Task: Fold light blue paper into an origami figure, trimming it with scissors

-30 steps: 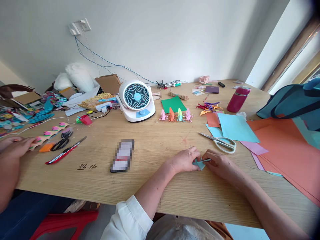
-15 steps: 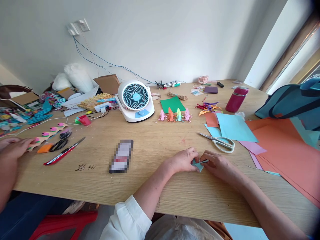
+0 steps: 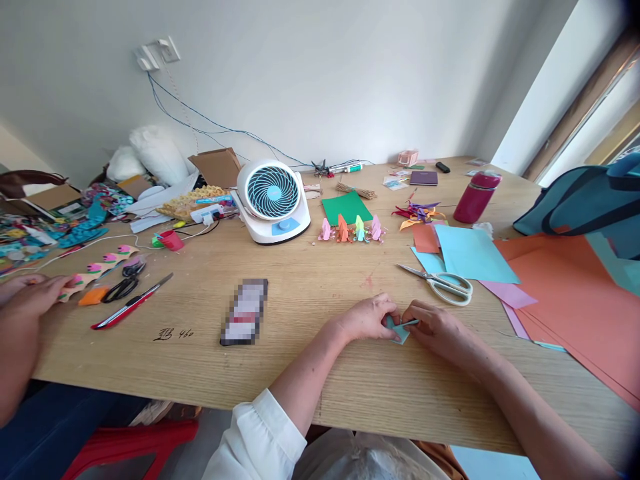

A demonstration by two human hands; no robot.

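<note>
Between my two hands is a small piece of folded light-blue paper (image 3: pixel 401 333), partly covered by fingers. My left hand (image 3: pixel 371 319) is closed on its left side, thumb low and fingers above. My right hand (image 3: pixel 431 325) pinches the paper's right edge. Just beyond my right hand lie white-handled scissors (image 3: pixel 445 287), blades pointing left. Farther back stands a row of small folded paper figures (image 3: pixel 351 230) in pink, orange and green. Light-blue paper sheets (image 3: pixel 475 253) rest behind the scissors.
A phone (image 3: pixel 245 312) lies left of my hands. Behind it stands a white fan (image 3: pixel 274 200). At the right are a magenta bottle (image 3: pixel 477 198), large orange sheets (image 3: pixel 565 293) and a teal bag (image 3: pixel 580 207). Another person's hand (image 3: pixel 37 293) holds a decorated strip near a utility knife (image 3: pixel 133 303).
The paper's lower flap looks slightly wider between my fingers. Both hands keep their grip and barely move; the whole view has shifted slightly.
</note>
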